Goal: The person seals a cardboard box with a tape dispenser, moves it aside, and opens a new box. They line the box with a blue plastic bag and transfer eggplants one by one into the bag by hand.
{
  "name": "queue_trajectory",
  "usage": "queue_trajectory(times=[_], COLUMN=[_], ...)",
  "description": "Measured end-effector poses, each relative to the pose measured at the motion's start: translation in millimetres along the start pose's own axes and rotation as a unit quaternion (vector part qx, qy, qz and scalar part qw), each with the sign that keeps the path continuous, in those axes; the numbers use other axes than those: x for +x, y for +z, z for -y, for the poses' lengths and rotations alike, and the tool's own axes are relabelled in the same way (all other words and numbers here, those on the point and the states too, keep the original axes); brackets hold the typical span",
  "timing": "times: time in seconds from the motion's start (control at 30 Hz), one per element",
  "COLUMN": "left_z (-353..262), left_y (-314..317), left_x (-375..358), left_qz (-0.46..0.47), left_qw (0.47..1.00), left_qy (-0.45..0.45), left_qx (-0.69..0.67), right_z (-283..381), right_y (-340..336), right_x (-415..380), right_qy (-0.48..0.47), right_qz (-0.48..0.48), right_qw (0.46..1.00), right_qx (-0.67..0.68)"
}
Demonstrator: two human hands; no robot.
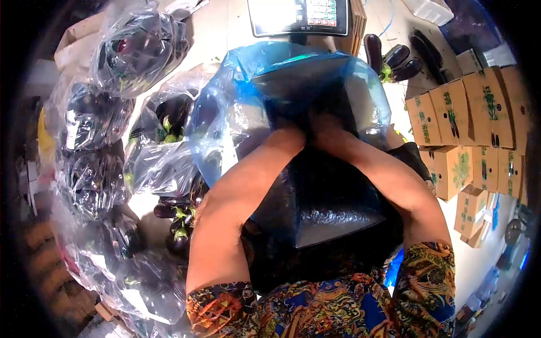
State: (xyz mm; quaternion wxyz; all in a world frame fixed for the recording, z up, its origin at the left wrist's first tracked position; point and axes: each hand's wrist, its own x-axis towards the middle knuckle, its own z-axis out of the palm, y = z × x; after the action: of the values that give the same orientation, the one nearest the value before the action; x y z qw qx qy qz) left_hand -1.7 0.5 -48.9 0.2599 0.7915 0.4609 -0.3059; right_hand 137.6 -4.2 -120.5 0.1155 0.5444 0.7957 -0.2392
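Observation:
In front of me stands a box with a dark interior [332, 180], and a thin blue plastic bag [242, 73] lines it and spreads over its rim. Both forearms reach down into it. My left hand [290, 134] is bent inward at the wrist, its fingers lost in the shadow. Close beside it, my right hand [327, 125] is also sunk in the dark, so its fingers do not show. Whether either hand holds something I cannot make out. An open clear bag with eggplants [172, 115] lies left of the box.
Several clear bags of eggplants [93, 115] line the left side. Loose eggplants [179, 231] lie by my left elbow, and more eggplants [397, 55] lie at the back right. A digital scale [298, 17] stands beyond the box. Stacked cardboard boxes [451, 112] fill the right.

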Motion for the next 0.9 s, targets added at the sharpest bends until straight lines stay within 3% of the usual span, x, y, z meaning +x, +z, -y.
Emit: queue_trajectory(times=[0.07,0.17,0.27,0.37,0.4,0.47,0.53,0.63,0.7,0.73,0.77,0.83,0.9], left_z=[-1,1,7,-2,-2,1,9,25,44,62,73,102,123], left_y=[-1,3,10,17,11,-3,-12,-48,-50,-45,-35,10,81], left_x=[2,15,17,7,3,-19,-40,-121,-167,-185,-218,-261,-302], left_qz=[0.041,0.126,0.107,-0.013,-0.011,0.002,-0.057,-0.176,-0.197,-0.234,-0.245,-0.330,-0.334], left_qw=[0.999,0.992,0.993,0.992,0.993,0.990,0.975,0.896,0.786,0.730,0.690,0.699,0.661], left_qy=[0.002,0.023,0.051,0.078,0.099,0.136,0.206,0.269,0.274,0.343,0.282,0.195,0.035], left_qx=[-0.007,0.006,0.007,0.103,0.058,-0.034,-0.061,-0.307,-0.518,-0.543,-0.620,-0.604,-0.671], right_z=[13,31,-5,-9,-2,4,5,2,-5,-12,-21,-36,-53], right_y=[-17,-50,2,8,-1,-29,-26,-22,-21,-21,-21,-28,-32], right_x=[-15,-27,16,18,13,-1,-4,-6,-9,-12,-13,-15,-11], right_qy=[0.007,0.025,-0.014,-0.055,-0.066,0.006,-0.015,-0.057,-0.083,-0.096,-0.108,-0.128,-0.145], right_qz=[-0.035,-0.006,-0.028,-0.047,-0.045,0.005,-0.024,-0.041,-0.035,-0.027,-0.018,0.003,0.024], right_qw=[0.999,0.999,1.000,0.995,0.992,0.990,0.978,0.971,0.972,0.973,0.973,0.976,0.978], right_qx=[0.032,0.036,0.001,-0.071,-0.095,0.140,0.209,0.227,0.218,0.210,0.201,0.176,0.147])
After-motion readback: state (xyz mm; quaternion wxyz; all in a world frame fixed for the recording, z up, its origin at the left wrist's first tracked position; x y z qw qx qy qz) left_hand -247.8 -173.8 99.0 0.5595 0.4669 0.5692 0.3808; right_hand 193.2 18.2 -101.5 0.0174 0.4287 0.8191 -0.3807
